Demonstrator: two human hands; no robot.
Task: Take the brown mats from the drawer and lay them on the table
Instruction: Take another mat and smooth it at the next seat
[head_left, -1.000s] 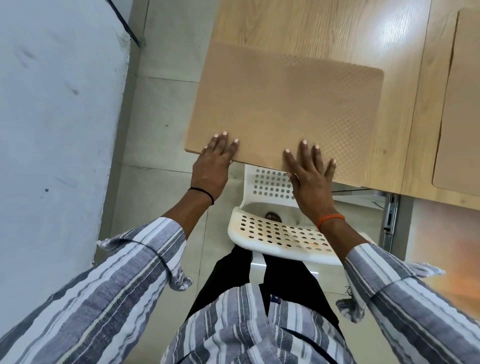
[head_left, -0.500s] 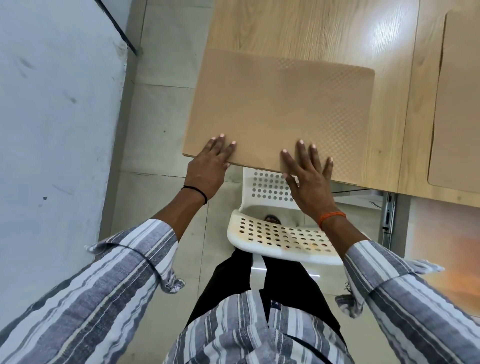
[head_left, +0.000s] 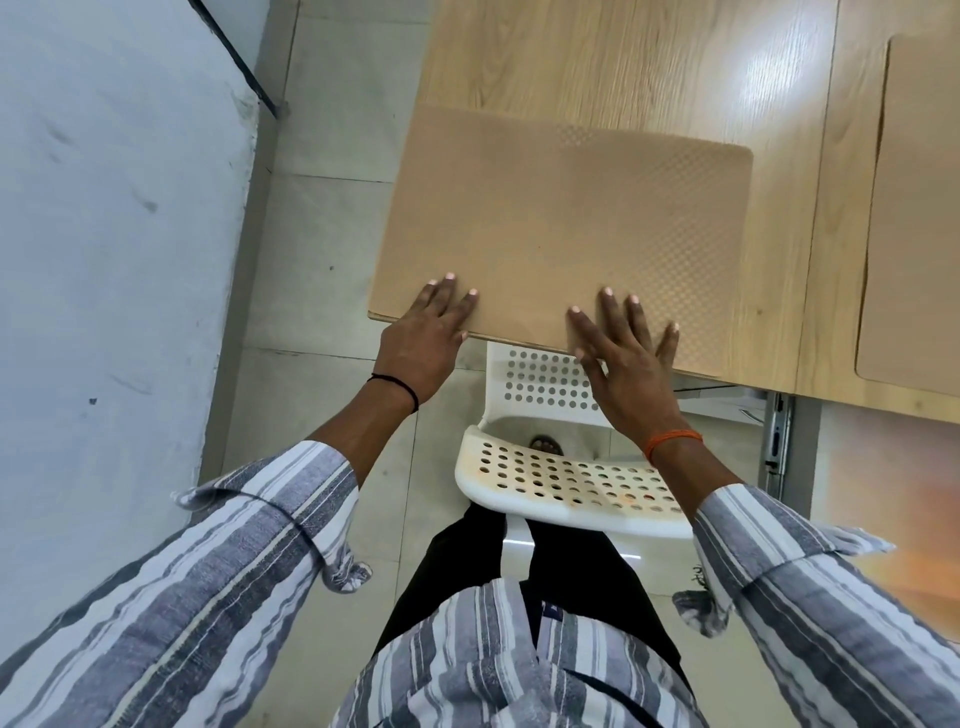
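Both hands lie flat with fingers spread on the near edge of the mat (head_left: 561, 234): the left hand (head_left: 423, 340) by its near left corner, the right hand (head_left: 626, 364) further right, neither one pinching it. In the last second the mat has slid a little further onto the table (head_left: 623, 62) and now lies flat by the table's left edge, so this mat looks placed; a second mat (head_left: 919, 208) lies well to its right. I can read no words or labels anywhere.
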